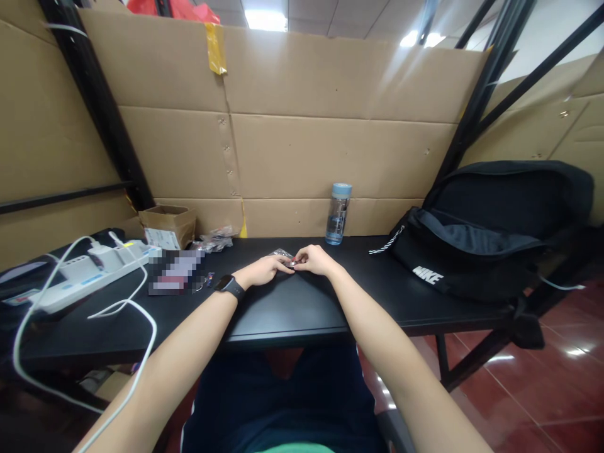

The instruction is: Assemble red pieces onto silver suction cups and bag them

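My two hands meet over the black table, near its middle. Between my fingertips is a small red and silver piece (293, 261), too small to name for sure. My right hand (317, 259) pinches it from the right with thumb and fingers closed. From the left, my left hand (262, 270), with a dark watch on its wrist, has its fingers pressed on a small clear plastic bag (282, 252) beside the piece. Part of the bag is hidden behind the left fingers.
A water bottle (338, 214) stands behind my hands. On the right lies a black backpack (472, 251). To the left are a white power strip (89, 280) with cables, an open cardboard box (168, 221), several clear packets (214, 240) and a blurred-out flat object (174, 272).
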`<state>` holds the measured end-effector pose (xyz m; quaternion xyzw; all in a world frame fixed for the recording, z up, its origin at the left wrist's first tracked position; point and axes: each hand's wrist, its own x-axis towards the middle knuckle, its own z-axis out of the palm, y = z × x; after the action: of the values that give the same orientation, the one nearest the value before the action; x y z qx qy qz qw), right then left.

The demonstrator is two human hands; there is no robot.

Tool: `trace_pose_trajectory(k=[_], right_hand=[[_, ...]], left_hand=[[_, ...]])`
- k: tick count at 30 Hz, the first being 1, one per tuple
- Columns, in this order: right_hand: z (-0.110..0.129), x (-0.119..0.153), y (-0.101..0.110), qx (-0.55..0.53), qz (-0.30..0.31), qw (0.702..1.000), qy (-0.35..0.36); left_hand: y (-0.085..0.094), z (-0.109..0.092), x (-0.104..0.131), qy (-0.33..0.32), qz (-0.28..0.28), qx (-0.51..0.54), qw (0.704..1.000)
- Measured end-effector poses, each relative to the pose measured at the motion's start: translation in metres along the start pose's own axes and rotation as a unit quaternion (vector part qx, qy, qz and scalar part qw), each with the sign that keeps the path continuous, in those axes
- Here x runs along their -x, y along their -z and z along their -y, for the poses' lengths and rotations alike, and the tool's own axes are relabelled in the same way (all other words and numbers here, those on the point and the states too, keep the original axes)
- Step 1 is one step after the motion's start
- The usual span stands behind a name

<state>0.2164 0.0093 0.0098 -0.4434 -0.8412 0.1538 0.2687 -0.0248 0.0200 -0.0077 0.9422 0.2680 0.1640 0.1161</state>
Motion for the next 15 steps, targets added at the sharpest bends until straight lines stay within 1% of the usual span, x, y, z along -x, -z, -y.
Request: trace_pose_trajectory(k=[4, 6, 9, 12, 14, 15], right_hand=[[-0.002, 0.001, 0.004, -0.009, 0.03, 0.999, 0.011], [-0.002, 0.001, 0.003, -0.009, 0.02, 1.0, 0.014], [0.001, -0.001, -0.004, 0.009, -0.017, 1.0, 0.008], [0.004, -0.003, -0.01, 0.043, -0.051, 0.998, -0.014], [0.004, -0.003, -0.008, 0.048, -0.045, 0.998, -0.026], [0.003, -0.002, -0.006, 0.04, -0.029, 0.998, -0.026]], left_hand=[[-0.002, 0.002, 0.0, -0.007, 0.002, -0.003, 1.0], [-0.003, 0.002, 0.001, -0.005, 0.002, -0.005, 1.0], [-0.004, 0.003, 0.001, 0.001, -0.001, -0.008, 1.0], [-0.004, 0.004, 0.002, 0.0, 0.002, -0.008, 1.0], [-0.003, 0.004, 0.003, 0.003, 0.004, -0.008, 1.0], [-0.003, 0.004, 0.003, 0.005, 0.005, -0.01, 1.0]])
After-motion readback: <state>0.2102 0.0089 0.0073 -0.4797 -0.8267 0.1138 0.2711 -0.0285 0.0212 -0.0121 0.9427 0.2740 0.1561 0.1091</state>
